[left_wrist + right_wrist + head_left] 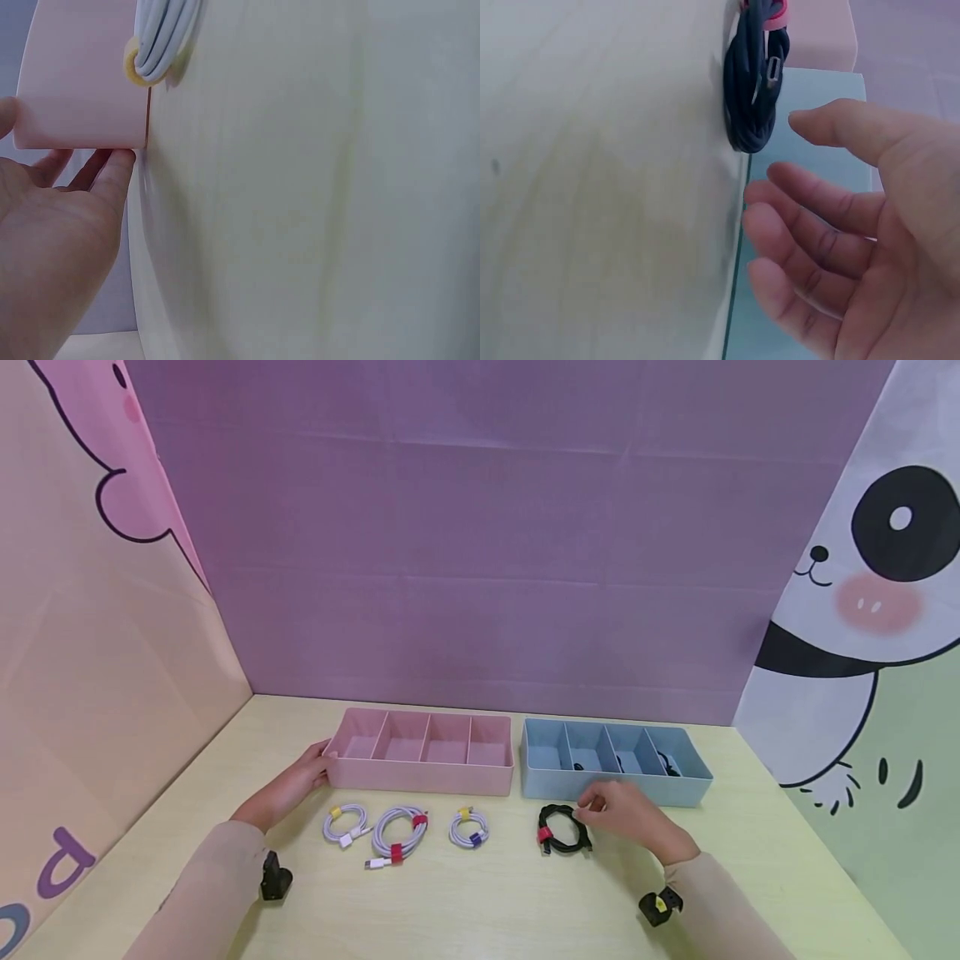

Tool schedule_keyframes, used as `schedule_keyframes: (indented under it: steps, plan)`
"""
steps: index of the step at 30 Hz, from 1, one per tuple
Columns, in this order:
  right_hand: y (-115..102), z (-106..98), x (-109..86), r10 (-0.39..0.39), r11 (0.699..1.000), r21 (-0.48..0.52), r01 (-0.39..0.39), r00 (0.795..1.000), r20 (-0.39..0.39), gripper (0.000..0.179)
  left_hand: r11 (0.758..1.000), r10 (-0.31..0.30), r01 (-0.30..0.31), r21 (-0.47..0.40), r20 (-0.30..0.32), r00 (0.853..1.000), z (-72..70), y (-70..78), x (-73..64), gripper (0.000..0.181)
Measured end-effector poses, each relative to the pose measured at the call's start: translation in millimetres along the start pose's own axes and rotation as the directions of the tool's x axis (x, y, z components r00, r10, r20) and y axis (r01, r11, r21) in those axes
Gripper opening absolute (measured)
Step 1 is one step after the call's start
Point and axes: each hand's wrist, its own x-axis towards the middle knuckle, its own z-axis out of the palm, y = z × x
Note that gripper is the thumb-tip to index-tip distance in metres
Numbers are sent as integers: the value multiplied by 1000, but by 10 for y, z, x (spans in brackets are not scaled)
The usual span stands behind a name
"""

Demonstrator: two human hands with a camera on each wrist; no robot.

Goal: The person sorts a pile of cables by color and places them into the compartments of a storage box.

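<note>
My left hand (306, 770) holds the left end of a pink divided box (420, 778). In the left wrist view its fingers lie against the box's end wall, with the thumb by the top edge. My right hand (618, 810) hovers just right of a coiled black cable (552, 843) with a red tie. In the right wrist view the fingers are loosely bent, the thumb stands apart from them, and nothing is between them. Behind that hand stands a blue divided box (678, 792), with dark cable pieces visible in several compartments.
Three coiled white cables lie before the pink box: one with a yellow tie (337, 813), a larger one with red ties (397, 853), and a small one with yellow and blue ties (476, 841). A purple cloth wall (480, 568) rises behind the table (465, 918).
</note>
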Motion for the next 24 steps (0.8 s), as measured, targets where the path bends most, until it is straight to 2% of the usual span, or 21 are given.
schedule_keyframes:
  steps: [8,19,24]
  plan:
    - [-28,53,-2,60,998,-23,-60,998,12,18,1000,-10,10,4,-6,1000,8,16,-16,80]
    - [-73,101,12,82,996,-31,-81,996,30,17,1000,-9,9,-1,-6,1000,6,21,-18,80]
    - [-113,119,6,116,992,-50,-114,993,32,20,1000,-12,12,5,1,1000,-1,16,-18,79]
